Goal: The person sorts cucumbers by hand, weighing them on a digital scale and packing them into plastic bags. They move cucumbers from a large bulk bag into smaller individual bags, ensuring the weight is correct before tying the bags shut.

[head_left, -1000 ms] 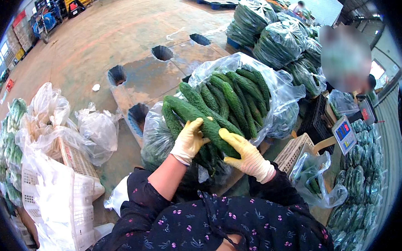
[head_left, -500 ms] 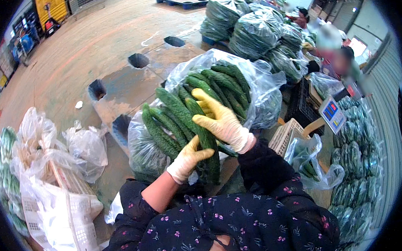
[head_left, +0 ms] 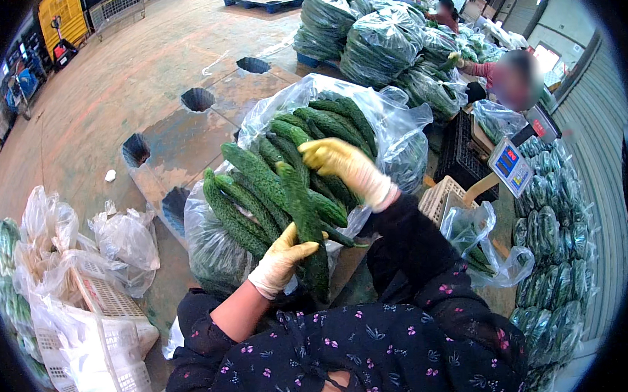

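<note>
My left hand [head_left: 283, 261], in a pale yellow glove, grips a dark green bumpy cucumber [head_left: 302, 207] by its lower part, tilted over the others. Just above the pile is my right hand [head_left: 337, 163], gloved likewise, its fingers bent and smeared by motion; whether they touch anything is unclear. Beneath both hands, a large clear plastic bag [head_left: 254, 114] lies spread around a heap of cucumbers [head_left: 239, 193]. Several point away from me side by side, and one cucumber [head_left: 327, 208] slants across near my left hand.
At left stands a white plastic crate [head_left: 126, 341] draped with clear bags. A digital scale display [head_left: 511, 168] rises at right, near a small bag of cucumbers [head_left: 477, 255]. Packed bags [head_left: 551, 254] line the right wall. Beyond are large filled bags [head_left: 384, 47] and a co-worker [head_left: 514, 82].
My right hand has come off the cucumber in my left hand and moved over the pile. The held cucumber has shifted slightly left and toward me. The whole view has shifted a little.
</note>
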`<action>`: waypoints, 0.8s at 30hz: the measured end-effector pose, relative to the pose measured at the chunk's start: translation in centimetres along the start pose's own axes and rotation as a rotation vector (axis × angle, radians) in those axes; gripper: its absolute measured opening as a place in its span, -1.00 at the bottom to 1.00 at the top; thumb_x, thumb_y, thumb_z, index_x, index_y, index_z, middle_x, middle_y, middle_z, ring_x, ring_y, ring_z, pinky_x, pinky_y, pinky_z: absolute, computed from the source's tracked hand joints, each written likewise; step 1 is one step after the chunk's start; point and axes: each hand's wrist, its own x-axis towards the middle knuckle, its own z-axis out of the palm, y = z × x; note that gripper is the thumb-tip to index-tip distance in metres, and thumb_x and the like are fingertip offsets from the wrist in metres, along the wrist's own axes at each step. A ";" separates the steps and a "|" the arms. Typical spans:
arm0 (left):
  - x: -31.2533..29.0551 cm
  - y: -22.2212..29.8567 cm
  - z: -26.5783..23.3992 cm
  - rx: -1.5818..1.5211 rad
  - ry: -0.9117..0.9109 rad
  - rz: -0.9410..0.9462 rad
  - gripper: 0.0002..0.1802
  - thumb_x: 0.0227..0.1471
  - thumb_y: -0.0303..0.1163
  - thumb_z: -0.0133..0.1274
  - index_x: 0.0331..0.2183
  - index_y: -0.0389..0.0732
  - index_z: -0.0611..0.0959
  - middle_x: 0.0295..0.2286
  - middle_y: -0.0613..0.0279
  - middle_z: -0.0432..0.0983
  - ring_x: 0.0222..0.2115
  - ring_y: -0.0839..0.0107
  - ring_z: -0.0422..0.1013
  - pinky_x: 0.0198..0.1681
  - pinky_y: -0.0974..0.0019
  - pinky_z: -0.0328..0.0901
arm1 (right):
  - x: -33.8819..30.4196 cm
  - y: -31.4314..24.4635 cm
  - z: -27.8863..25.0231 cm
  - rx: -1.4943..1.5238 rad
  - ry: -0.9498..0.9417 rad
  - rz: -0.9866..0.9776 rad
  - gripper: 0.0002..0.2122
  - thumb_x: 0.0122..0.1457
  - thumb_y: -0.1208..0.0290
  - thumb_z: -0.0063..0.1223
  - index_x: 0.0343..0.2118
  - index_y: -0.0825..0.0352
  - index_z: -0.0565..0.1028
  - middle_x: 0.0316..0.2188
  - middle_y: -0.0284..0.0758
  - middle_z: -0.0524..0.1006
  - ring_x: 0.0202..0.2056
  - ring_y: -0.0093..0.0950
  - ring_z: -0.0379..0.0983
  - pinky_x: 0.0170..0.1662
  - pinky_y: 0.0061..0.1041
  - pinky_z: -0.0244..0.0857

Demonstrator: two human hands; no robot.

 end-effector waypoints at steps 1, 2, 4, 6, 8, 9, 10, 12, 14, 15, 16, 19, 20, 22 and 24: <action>0.1 0.2 -0.1 -0.043 0.023 0.012 -0.34 -0.02 -0.41 0.09 0.12 -0.17 0.25 -0.15 0.17 0.46 -0.12 0.34 0.35 0.02 0.25 0.20 | 1.1 1.4 -2.8 -0.048 0.110 0.033 -0.73 0.14 0.37 0.08 -0.11 0.32 0.48 -0.20 -0.40 0.53 -0.18 -0.60 0.38 -0.04 -0.61 0.23; 0.5 0.1 -0.5 -0.052 0.005 0.066 -0.35 -0.01 -0.36 0.08 0.12 -0.16 0.24 -0.16 0.14 0.47 -0.16 0.29 0.38 -0.01 0.20 0.22 | 2.4 3.3 -6.2 -0.283 0.227 0.084 -0.71 0.11 0.34 0.10 -0.11 0.31 0.48 -0.21 -0.36 0.54 -0.16 -0.55 0.40 -0.04 -0.58 0.24; 1.1 0.5 -0.6 -0.202 0.057 0.089 -0.38 0.02 -0.31 0.06 0.11 -0.10 0.25 -0.17 0.08 0.47 -0.20 0.22 0.41 -0.05 0.11 0.27 | 4.3 6.6 -11.7 -0.690 0.434 0.185 -0.66 0.04 0.29 0.13 -0.10 0.27 0.47 -0.18 -0.27 0.54 -0.10 -0.42 0.43 -0.02 -0.49 0.26; 1.6 0.6 -1.7 -0.346 0.112 0.130 -0.43 0.03 -0.29 0.06 0.08 -0.05 0.30 -0.19 0.04 0.47 -0.22 0.17 0.42 -0.08 0.02 0.31 | 5.9 7.4 -12.5 -0.962 0.493 0.220 -0.60 0.00 0.28 0.14 -0.06 0.26 0.44 -0.14 -0.20 0.51 -0.06 -0.32 0.42 0.00 -0.41 0.27; 1.7 1.1 -2.2 -0.469 0.169 0.134 -0.47 0.03 -0.22 0.08 0.03 -0.09 0.37 -0.26 0.08 0.48 -0.26 0.17 0.43 -0.12 0.03 0.32 | 7.4 7.9 -11.5 -1.162 0.462 0.213 -0.56 -0.03 0.32 0.14 -0.03 0.26 0.41 -0.11 -0.17 0.49 -0.04 -0.27 0.41 0.02 -0.38 0.25; 1.7 1.0 -2.6 -0.515 0.181 0.151 -0.48 0.03 -0.20 0.09 0.02 -0.10 0.38 -0.29 0.10 0.49 -0.29 0.19 0.43 -0.13 0.04 0.32 | 8.2 8.1 -11.1 -1.170 0.401 0.252 -0.52 -0.04 0.30 0.13 0.01 0.24 0.37 -0.09 -0.11 0.46 -0.02 -0.20 0.38 0.04 -0.30 0.23; 1.7 1.0 -2.9 -0.499 0.196 0.156 -0.48 0.03 -0.19 0.09 0.02 -0.11 0.38 -0.31 0.11 0.49 -0.31 0.20 0.43 -0.15 0.05 0.33 | 8.6 8.7 -10.4 -1.176 0.393 0.297 -0.51 -0.03 0.28 0.12 0.02 0.22 0.36 -0.07 -0.11 0.44 -0.03 -0.18 0.38 0.02 -0.28 0.25; 1.7 0.9 -3.2 -0.468 0.223 0.163 -0.47 0.04 -0.19 0.09 0.02 -0.13 0.38 -0.35 0.14 0.50 -0.35 0.23 0.43 -0.18 0.07 0.33 | 9.1 9.6 -9.3 -1.193 0.380 0.391 -0.50 -0.01 0.25 0.10 0.05 0.20 0.33 -0.04 -0.09 0.42 -0.03 -0.17 0.37 0.02 -0.28 0.25; 1.7 0.9 -3.1 -0.475 0.207 0.134 -0.50 0.04 -0.25 0.10 0.01 -0.13 0.39 -0.36 0.13 0.51 -0.37 0.25 0.45 -0.21 0.08 0.36 | 9.0 11.1 -10.0 -1.101 0.412 0.258 -0.50 0.00 0.23 0.08 0.05 0.22 0.33 -0.05 -0.07 0.43 -0.02 -0.16 0.36 0.02 -0.30 0.24; 1.8 0.9 -3.0 -0.479 0.197 0.118 -0.52 0.04 -0.28 0.10 0.01 -0.13 0.40 -0.37 0.13 0.52 -0.38 0.25 0.46 -0.23 0.09 0.38 | 8.7 11.8 -10.7 -1.055 0.430 0.193 -0.50 0.01 0.22 0.07 0.06 0.23 0.33 -0.06 -0.07 0.44 -0.01 -0.15 0.36 0.03 -0.30 0.23; 1.9 0.8 -3.1 -0.467 0.198 0.120 -0.52 0.03 -0.29 0.11 0.00 -0.16 0.41 -0.38 0.14 0.52 -0.40 0.26 0.46 -0.24 0.10 0.38 | 8.5 11.8 -11.0 -0.874 0.420 0.237 -0.48 0.02 0.18 0.06 0.07 0.27 0.33 -0.07 -0.06 0.45 0.01 -0.15 0.34 0.06 -0.32 0.19; 1.6 1.0 -3.2 -0.421 0.195 0.101 -0.50 0.04 -0.22 0.09 0.00 -0.18 0.41 -0.36 0.15 0.49 -0.38 0.28 0.43 -0.21 0.10 0.35 | 5.7 12.2 -11.1 -0.095 0.374 0.278 -0.71 0.15 0.25 -0.03 -0.19 0.36 0.43 -0.32 -0.24 0.55 -0.40 -0.49 0.45 -0.37 -0.53 0.33; 1.5 1.0 -3.2 -0.474 0.181 0.097 -0.50 0.04 -0.22 0.09 0.00 -0.19 0.42 -0.35 0.15 0.48 -0.39 0.28 0.43 -0.22 0.11 0.35 | 4.1 11.4 -10.5 0.117 0.378 0.276 -0.76 0.19 0.26 -0.07 -0.24 0.34 0.43 -0.37 -0.29 0.54 -0.45 -0.56 0.40 -0.44 -0.60 0.28; 1.6 1.2 -3.0 -0.504 0.161 0.079 -0.50 0.03 -0.22 0.09 0.00 -0.19 0.42 -0.34 0.14 0.48 -0.40 0.27 0.43 -0.24 0.11 0.35 | 0.8 10.6 -10.6 0.494 0.352 0.311 -0.76 0.25 0.26 -0.14 -0.23 0.35 0.42 -0.40 -0.32 0.52 -0.49 -0.59 0.38 -0.49 -0.63 0.28; 1.5 1.1 -3.3 -0.509 0.162 0.090 -0.49 0.03 -0.21 0.09 0.00 -0.19 0.42 -0.32 0.11 0.50 -0.40 0.26 0.44 -0.25 0.11 0.35 | -1.6 9.6 -9.6 0.702 0.245 0.335 -0.70 0.25 0.24 -0.13 -0.09 0.37 0.38 -0.31 -0.28 0.51 -0.45 -0.57 0.39 -0.44 -0.60 0.32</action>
